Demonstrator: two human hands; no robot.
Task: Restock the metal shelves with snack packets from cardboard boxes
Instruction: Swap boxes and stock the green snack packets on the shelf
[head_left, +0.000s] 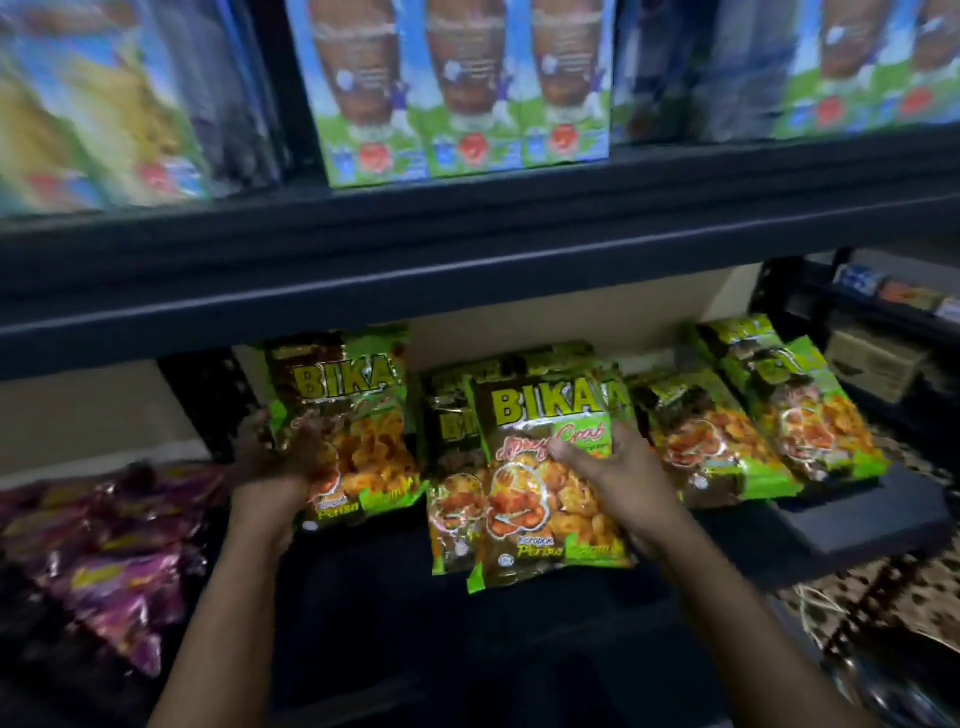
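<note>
Green and brown BIKA snack packets lie on the lower dark metal shelf (857, 525). My left hand (280, 462) grips the left side of one packet (358, 426) that stands tilted at the left of the group. My right hand (613, 478) holds the right edge of a second packet (545, 493), thumb across its front; it lies on top of another packet (452, 499). Two more packets (696, 436) (800, 410) lean at the right end of the shelf.
Purple snack packets (119, 561) are heaped at the lower left. The upper shelf beam (467, 270) hangs close above, carrying blue and green drink cartons (467, 88). Another black rack with small boxes (872, 296) stands at the right, over a patterned floor (883, 597).
</note>
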